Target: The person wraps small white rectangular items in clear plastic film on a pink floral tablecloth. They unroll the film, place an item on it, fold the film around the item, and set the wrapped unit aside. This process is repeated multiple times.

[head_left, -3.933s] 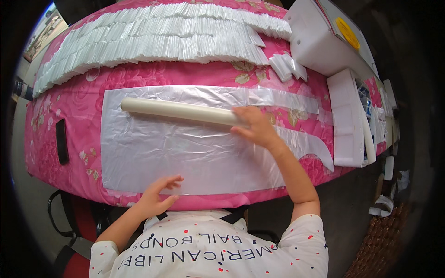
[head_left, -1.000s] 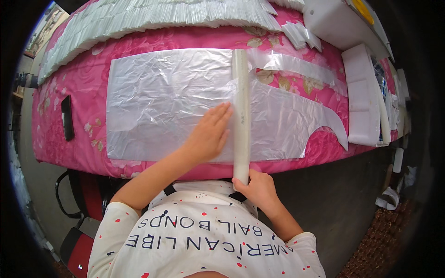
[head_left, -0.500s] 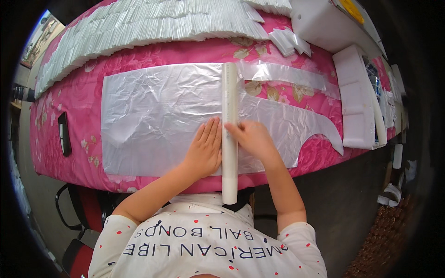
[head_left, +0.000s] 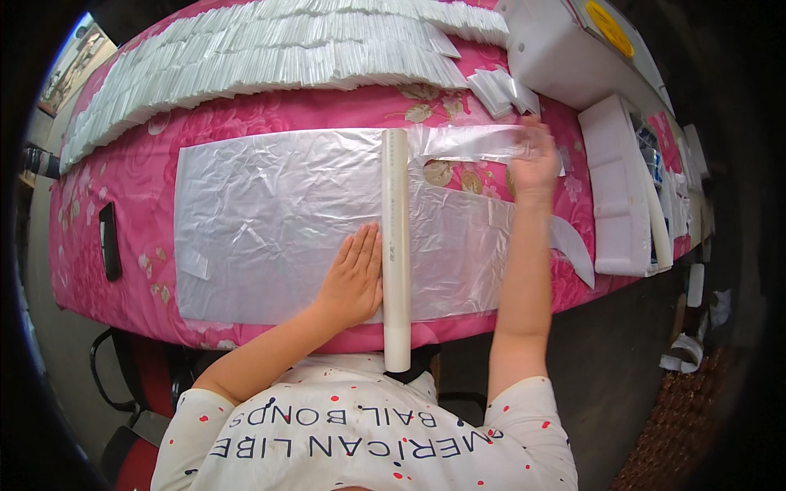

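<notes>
A thin, see-through plastic sheet [head_left: 270, 221] lies spread on the table, with a curved cut-out and a narrow strip [head_left: 467, 143] on its right side, like a disposable apron. Across it stands a long white tube [head_left: 395, 245], its near end over the table's front edge. My left hand [head_left: 352, 282] lies flat on the sheet, fingers stretched out along the tube's left side. At the strip's right end is my right hand [head_left: 532, 164], its fingers blurred but apparently extended; whether they touch the strip is hard to tell.
Rows of folded white plastic packets [head_left: 246, 65] cover the far side, with several loose ones [head_left: 501, 92] at their right. A phone [head_left: 110, 241] lies at the left. White foam boxes [head_left: 610, 188] stand at the right edge. A red-and-black chair [head_left: 135, 368] is below left.
My right hand has left the tube and moved up and right to the strip. The tube no longer has a hand on its right side; my left hand stays beside it.
</notes>
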Tool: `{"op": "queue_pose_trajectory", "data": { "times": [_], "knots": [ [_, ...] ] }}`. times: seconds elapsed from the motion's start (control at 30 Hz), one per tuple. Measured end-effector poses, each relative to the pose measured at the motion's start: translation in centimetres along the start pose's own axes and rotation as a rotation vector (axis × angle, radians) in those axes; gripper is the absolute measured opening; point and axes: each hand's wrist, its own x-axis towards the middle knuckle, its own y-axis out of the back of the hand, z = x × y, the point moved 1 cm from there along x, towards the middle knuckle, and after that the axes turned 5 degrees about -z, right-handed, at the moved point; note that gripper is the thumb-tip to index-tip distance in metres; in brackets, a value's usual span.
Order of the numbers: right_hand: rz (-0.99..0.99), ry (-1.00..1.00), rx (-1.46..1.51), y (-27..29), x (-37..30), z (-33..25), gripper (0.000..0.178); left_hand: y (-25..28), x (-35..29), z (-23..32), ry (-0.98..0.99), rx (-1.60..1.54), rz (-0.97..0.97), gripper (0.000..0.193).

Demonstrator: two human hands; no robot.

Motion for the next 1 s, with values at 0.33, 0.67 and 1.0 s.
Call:
{"op": "queue_pose_trajectory", "data": {
  "times": [0.33,0.67,1.0],
  "knots": [
    [0.062,0.193,-0.654,-18.7,-2.3,1.7,0.031,-0.4,-0.1,-0.3,0.007,0.002,0.014,0.060],
    [-0.868,-0.166,-1.617,-21.9,-19.2,38.2,0.041,-2.6,0.5,-0.5,-0.076,-0.021,0.141,0.063],
    [-1.051,-0.137,-1.479,-22.8,-21.8,24.3,0.065,1.2,-0.4,-1.9,-0.033,-0.335,0.199,0.059]
  ]
}}
